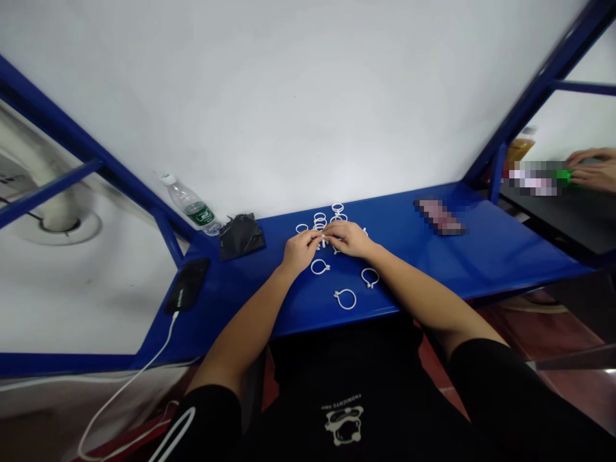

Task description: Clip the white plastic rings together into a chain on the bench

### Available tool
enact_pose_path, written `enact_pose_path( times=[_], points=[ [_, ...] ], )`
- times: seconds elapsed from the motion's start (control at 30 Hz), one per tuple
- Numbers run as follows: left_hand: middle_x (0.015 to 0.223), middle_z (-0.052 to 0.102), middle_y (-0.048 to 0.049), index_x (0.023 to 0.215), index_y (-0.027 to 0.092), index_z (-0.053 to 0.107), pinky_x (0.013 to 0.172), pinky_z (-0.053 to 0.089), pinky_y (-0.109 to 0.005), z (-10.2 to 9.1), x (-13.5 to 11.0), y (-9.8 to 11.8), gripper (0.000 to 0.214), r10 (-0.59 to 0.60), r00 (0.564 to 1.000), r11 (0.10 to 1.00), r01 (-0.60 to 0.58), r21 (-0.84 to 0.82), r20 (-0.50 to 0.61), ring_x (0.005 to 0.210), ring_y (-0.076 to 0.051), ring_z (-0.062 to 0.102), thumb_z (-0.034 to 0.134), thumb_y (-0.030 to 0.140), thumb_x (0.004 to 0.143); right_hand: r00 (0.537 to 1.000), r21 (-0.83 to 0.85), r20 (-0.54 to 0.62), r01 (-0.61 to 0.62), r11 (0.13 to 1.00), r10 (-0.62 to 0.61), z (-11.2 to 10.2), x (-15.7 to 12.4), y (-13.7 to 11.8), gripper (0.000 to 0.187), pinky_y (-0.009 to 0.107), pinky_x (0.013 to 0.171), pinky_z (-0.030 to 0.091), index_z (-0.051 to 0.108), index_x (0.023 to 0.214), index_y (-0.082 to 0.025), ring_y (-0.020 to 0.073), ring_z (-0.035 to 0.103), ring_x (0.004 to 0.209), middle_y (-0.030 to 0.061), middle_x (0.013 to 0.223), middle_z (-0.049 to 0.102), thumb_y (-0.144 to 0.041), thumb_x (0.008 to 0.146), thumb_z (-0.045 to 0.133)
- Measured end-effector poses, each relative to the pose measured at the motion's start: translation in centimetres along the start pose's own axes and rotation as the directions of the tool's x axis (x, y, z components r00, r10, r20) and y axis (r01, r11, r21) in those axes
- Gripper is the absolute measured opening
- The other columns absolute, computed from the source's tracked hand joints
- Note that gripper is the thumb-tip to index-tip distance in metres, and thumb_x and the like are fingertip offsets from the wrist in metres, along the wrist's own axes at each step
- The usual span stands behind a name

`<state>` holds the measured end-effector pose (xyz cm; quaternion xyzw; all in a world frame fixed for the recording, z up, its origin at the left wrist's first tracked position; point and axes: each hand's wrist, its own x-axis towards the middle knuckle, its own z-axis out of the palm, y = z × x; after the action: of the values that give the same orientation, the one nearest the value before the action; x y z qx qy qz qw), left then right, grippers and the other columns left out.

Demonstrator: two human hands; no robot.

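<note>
- The left hand [299, 253] and right hand [351, 240] met at the fingertips, both pinched on a small white piece [323, 241] over the blue table [495, 244].
- White rings [319, 218] lay clustered beyond the hands; three loose rings [346, 308] lay nearer the front edge.
- A plastic bottle [193, 206] was positioned beside crumpled black plastic [241, 236].

Head view under diffuse, moderately bright light. The white wall [293, 102] is palest low at centre, greying toward the upper corners; the blue tabletop [486, 256] carries a faint sheen. The area beneath is dim, and the black shirt [337, 366] loses its folds. Wide-angle distortion slants the blue frame [48, 112]; pixelated patches [440, 216] interrupt the right. Small white rings [346, 299] appear slightly soft.
</note>
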<state>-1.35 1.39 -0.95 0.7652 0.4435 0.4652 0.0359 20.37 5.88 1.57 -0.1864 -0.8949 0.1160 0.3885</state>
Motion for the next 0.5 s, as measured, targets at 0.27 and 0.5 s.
enact_pose_path(
  times=[0.27,0.5],
  points=[
    [0.097,0.08,-0.0049,0.101,0.021,0.078,0.08,0.059,-0.027,-0.5,0.2,0.4,0.02,0.017,0.999,0.999,-0.018,0.027,0.028,0.086,-0.016,0.075,0.061,0.032,0.105,0.997,0.008,0.066,-0.04,0.999,0.04,-0.4,0.1,-0.5,0.027,0.04,0.094,0.058,0.076,0.107,-0.022,0.0235,0.073,0.107,0.0101,0.113,0.08,-0.032,0.109,0.051],
    [0.096,0.08,-0.0042,0.11,0.023,0.081,0.077,0.057,-0.027,-2.3,0.9,0.3,0.018,0.019,0.98,0.991,-0.045,0.124,0.197,0.08,-0.016,0.073,0.069,0.032,0.1,0.98,-0.129,-0.067,-0.193,0.973,0.186,-1.1,0.0,-0.1,0.024,0.034,0.082,0.053,0.075,0.1,-0.02,0.0223,0.07,0.09,0.0098,0.1,0.078,-0.036,0.105,0.056]
  ],
)
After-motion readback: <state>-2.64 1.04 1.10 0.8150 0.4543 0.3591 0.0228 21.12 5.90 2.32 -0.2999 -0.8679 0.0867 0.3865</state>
